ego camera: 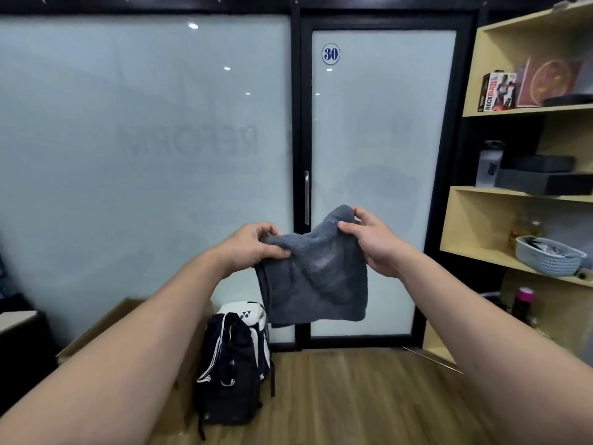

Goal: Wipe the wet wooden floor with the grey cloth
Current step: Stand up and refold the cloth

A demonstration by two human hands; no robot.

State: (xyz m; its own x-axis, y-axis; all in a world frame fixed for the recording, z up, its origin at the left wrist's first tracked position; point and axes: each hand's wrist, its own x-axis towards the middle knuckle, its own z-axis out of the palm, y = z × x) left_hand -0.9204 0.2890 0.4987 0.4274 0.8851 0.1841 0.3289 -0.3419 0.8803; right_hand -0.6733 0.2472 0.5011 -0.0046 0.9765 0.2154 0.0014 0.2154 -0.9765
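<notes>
1. A frosted glass wall with black frames (144, 155) fills the back of the room; its sliding door (382, 187) carries a round blue-and-white sticker reading "30" (330, 53) and a slim metal handle (306, 197).
2. The brown wooden plank floor (353, 399) spreads across the lower part of the view; whether it is wet cannot be told.
3. A pale yellow wooden shelf unit (475, 216) stands at the right, holding a printed box marked "ROCKBLADES" (497, 91), a clear shaker bottle with a black lid (489, 163), flat dark grey boxes (539, 178) and a light grey woven plastic basket (548, 256).
4. Two bare forearms reach forward from the bottom corners.
5. A black-and-white backpack (234, 367) stands upright on the floor against the glass, just beside a brown cardboard box (106, 326) at the left.
6. The grey fluffy cloth (317, 284) is held up in the air at the middle of the view, in front of the door and well above the floor, hanging loosely from its top edge.
7. The left hand (253, 245) grips the cloth's upper left corner, fingers curled over the edge and thumb pressed against the front.
8. The right hand (375, 242) pinches the upper right corner between thumb and curled fingers, held a little higher than the left.
</notes>
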